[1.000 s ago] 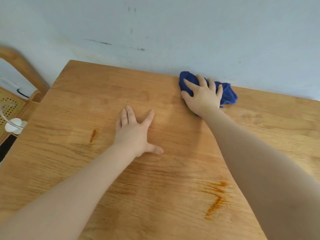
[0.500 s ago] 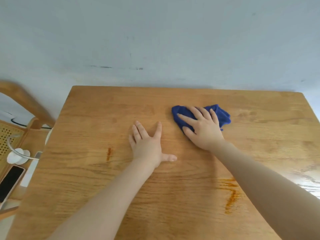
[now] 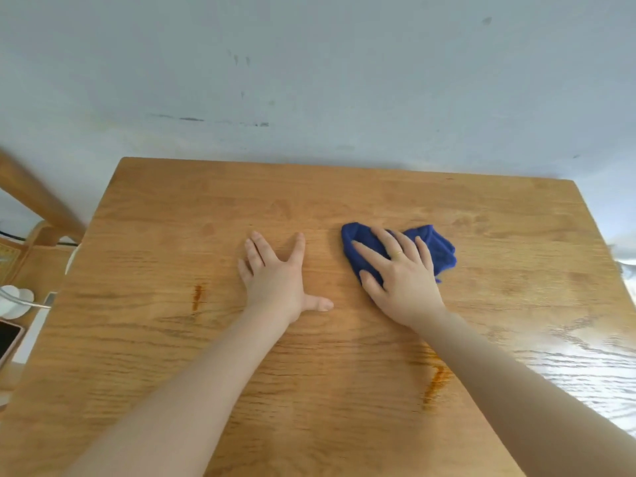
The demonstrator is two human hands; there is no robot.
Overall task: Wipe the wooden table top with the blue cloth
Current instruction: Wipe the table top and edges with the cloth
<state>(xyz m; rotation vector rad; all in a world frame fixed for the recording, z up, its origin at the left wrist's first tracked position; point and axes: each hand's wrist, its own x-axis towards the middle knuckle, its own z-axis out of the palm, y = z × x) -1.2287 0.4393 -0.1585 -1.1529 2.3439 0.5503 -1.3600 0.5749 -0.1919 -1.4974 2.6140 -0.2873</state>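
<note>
One blue cloth (image 3: 437,247) is seen bunched on the wooden table top (image 3: 172,218), a little right of centre and towards the far half, well clear of the far edge by the wall (image 3: 309,80). Its long axis runs roughly left to right across the table, with one rounded end pointing left and the fuller, crumpled end pointing right. It is pressed flat under the right hand (image 3: 402,280), whose fingers are laid out nearly straight and spread over the cloth, a ring being visible on one finger; nothing is gripped or pinched. The left hand (image 3: 278,280) is laid palm down on the bare wood just beside the cloth, apart from it, with fingers straight and splayed and the thumb stretched out to the right. Two hands and one cloth are counted. Two orange-brown stains are seen on the wood: a short one (image 3: 197,297) to the left of the left hand, and a longer streak (image 3: 435,382) near the right forearm. No container is visible on the table top.
</note>
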